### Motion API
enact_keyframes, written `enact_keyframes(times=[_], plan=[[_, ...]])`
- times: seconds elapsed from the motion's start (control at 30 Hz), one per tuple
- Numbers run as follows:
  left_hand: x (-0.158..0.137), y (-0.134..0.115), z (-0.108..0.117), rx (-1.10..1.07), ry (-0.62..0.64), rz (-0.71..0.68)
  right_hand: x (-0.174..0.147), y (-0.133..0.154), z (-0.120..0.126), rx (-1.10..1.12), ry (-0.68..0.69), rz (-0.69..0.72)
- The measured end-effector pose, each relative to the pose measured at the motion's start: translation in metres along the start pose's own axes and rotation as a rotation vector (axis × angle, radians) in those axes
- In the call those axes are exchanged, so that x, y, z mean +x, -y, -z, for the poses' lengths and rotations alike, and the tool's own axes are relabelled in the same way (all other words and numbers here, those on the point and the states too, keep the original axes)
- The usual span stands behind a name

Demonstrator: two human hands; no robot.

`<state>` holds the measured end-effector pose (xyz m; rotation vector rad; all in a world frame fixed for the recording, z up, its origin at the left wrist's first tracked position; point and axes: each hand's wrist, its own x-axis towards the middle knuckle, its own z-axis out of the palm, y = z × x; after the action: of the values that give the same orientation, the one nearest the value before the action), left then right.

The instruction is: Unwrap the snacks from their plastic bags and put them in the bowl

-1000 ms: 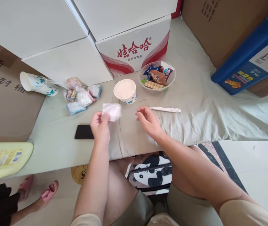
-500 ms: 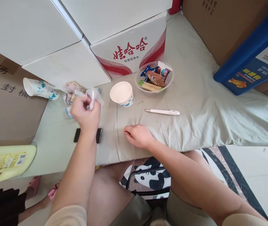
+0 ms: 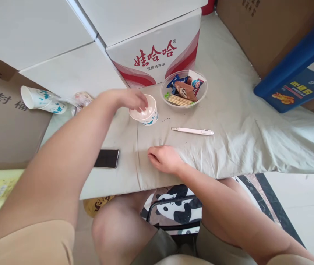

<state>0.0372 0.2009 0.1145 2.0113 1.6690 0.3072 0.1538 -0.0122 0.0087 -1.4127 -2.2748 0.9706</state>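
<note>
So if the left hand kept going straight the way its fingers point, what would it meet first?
The left hand points right, fingertips already at the paper cup. Past that, probably the clear snack bowl, though depth is unclear.

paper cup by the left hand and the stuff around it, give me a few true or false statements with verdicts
1. The left hand reaches over the rim of the upright paper cup. True.
2. The right hand holds the white pen. False: the pen lies alone on the cloth; the right hand rests on the cloth nearer the table edge.
3. The clear bowl holds wrapped snacks. True.
4. The phone lies inside the clear bowl. False: it lies flat on the table.
5. The other paper cups lie on their side. True.
</note>
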Motion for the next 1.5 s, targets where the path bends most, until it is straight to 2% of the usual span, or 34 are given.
enact_keyframes(times=[0.03,0.07,0.13,0.2,0.23,0.3,0.37,0.43,0.47,0.57,0.63,0.77,0.83,0.87,0.9,0.93,1.0,1.03,1.1,1.17,1.27,1.4,1.43,1.5], plan=[[-0.006,0.002,0.018,0.097,0.135,0.007,-0.001,0.000,0.000,-0.001,0.002,0.000],[-0.013,0.008,0.035,0.188,0.102,-0.009,-0.001,0.000,-0.001,-0.006,0.003,0.001],[-0.026,0.028,0.063,0.414,-0.172,0.045,-0.002,0.000,-0.004,-0.024,-0.001,-0.001],[-0.038,0.062,0.078,0.547,-0.256,0.142,-0.002,0.000,-0.007,-0.051,-0.013,-0.003],[-0.043,0.083,0.080,0.561,-0.278,0.184,-0.002,0.001,-0.008,-0.065,-0.020,0.000],[-0.050,0.123,0.074,0.535,-0.229,0.150,-0.002,0.001,-0.011,-0.089,-0.033,0.006],[-0.054,0.155,0.060,0.460,-0.101,0.130,-0.002,0.002,-0.013,-0.110,-0.038,0.004],[-0.056,0.175,0.046,0.347,-0.043,0.147,-0.001,0.004,-0.014,-0.129,-0.040,-0.014],[-0.057,0.180,0.042,0.318,-0.057,0.181,-0.001,0.004,-0.014,-0.139,-0.042,-0.022],[-0.062,0.178,0.043,0.370,-0.175,0.254,0.000,0.005,-0.014,-0.155,-0.048,-0.032],[-0.068,0.169,0.052,0.432,-0.203,0.227,-0.001,0.005,-0.014,-0.151,-0.045,-0.034],[-0.090,0.141,0.059,0.389,-0.248,0.101,-0.005,0.005,-0.015,-0.078,-0.064,-0.041],[-0.112,0.125,0.047,0.279,-0.299,-0.011,-0.007,0.003,-0.015,0.053,-0.119,-0.059],[-0.126,0.116,0.036,0.205,-0.285,-0.082,-0.008,0.001,-0.016,0.145,-0.166,-0.072],[-0.142,0.108,0.023,0.118,-0.213,-0.150,-0.008,-0.001,-0.016,0.252,-0.224,-0.086],[-0.157,0.100,0.008,0.027,-0.089,-0.202,-0.009,-0.003,-0.016,0.365,-0.288,-0.102],[-0.186,0.087,-0.024,-0.099,0.240,-0.264,-0.010,-0.007,-0.014,0.578,-0.388,-0.121],[-0.197,0.082,-0.040,-0.136,0.333,-0.282,-0.010,-0.008,-0.013,0.655,-0.409,-0.119],[-0.210,0.076,-0.069,-0.213,0.380,-0.287,-0.011,-0.009,-0.011,0.723,-0.387,-0.098],[-0.211,0.076,-0.088,-0.304,0.327,-0.289,-0.014,-0.010,-0.007,0.685,-0.306,-0.086],[-0.200,0.085,-0.101,-0.486,0.189,-0.227,-0.018,-0.012,-0.001,0.628,-0.227,-0.147],[-0.182,0.096,-0.106,-0.855,-0.031,-0.097,-0.020,-0.017,0.005,0.808,-0.263,-0.233],[-0.179,0.095,-0.108,-0.935,-0.045,-0.078,-0.020,-0.018,0.005,0.863,-0.281,-0.243],[-0.176,0.089,-0.114,-1.037,0.031,-0.069,-0.018,-0.017,0.004,0.918,-0.336,-0.259]])
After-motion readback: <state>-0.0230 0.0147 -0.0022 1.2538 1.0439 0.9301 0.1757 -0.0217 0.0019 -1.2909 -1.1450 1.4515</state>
